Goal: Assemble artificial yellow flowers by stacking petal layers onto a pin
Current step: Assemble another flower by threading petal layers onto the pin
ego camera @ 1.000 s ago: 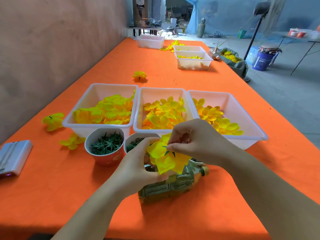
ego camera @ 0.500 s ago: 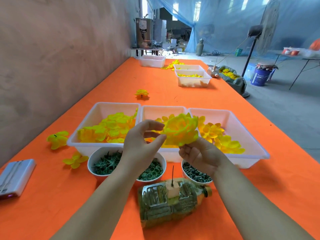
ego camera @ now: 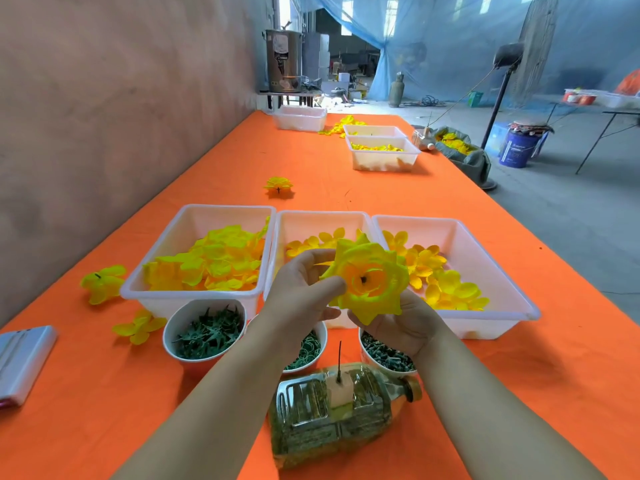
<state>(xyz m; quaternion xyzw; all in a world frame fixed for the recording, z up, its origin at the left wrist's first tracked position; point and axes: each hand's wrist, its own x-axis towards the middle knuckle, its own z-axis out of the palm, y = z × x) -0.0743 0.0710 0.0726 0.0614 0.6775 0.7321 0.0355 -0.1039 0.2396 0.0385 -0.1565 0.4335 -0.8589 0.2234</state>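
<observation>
Flower (ego camera: pixel 367 282) gripped in left hand (ego camera: pixel 298 294) and right hand (ego camera: pixel 407 329) over orange table (ego camera: pixel 450 209), blue netting (ego camera: pixel 433 36) behind.

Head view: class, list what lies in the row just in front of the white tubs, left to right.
White box → loose yellow petals → cup of green leaves → cup of green rings → cup of dark green bits.

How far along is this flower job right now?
Done: one layered flower is stacked and off the pin, which stands bare above the bottle; a finished flower lies beyond the white trays. In hand: left hand and right hand both hold the layered flower, apparently checking it. Left: the white trays hold many loose petals to stack.
</observation>
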